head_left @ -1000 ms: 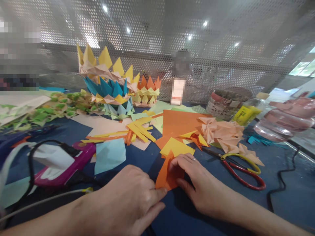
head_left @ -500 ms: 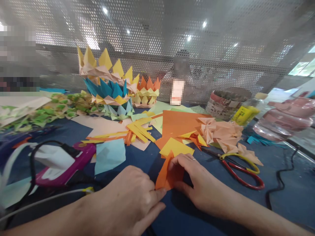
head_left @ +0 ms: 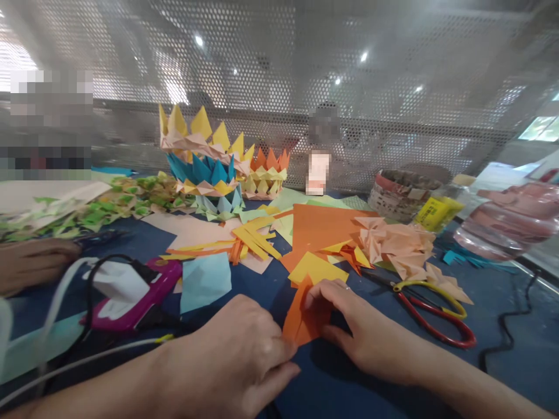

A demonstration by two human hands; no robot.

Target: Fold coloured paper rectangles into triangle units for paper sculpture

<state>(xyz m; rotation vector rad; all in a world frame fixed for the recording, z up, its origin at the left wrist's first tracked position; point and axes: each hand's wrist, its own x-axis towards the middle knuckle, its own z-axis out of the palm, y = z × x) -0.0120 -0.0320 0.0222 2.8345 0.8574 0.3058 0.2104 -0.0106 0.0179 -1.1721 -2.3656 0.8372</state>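
A small piece of orange paper (head_left: 297, 317), partly folded with a raised flap, is between my two hands just above the blue table. My left hand (head_left: 247, 352) is closed, its index finger at the paper's lower left corner; the thumb lies below. On the paper's right side, my right hand (head_left: 356, 323) has its fingers curled over the flap and its thumb near the lower edge. Directly behind lies a yellow paper sheet (head_left: 318, 269). Scissors (head_left: 430, 302) with red and yellow handles rest to the right of my right hand.
Left are a purple power strip (head_left: 131, 302) with cables, light-blue paper (head_left: 205, 282) and another person's hand (head_left: 37, 265). Paper crowns (head_left: 207, 169), yellow strips (head_left: 255, 235) and an orange sheet (head_left: 332, 224) lie behind. Folded peach paper (head_left: 399, 241) and a clear pink bottle (head_left: 509, 224) are right.
The view has shifted slightly, so everything sits a little lower and further right. Another person's hand has come into view at the left. My hands keep nearly the same hold on the orange paper.
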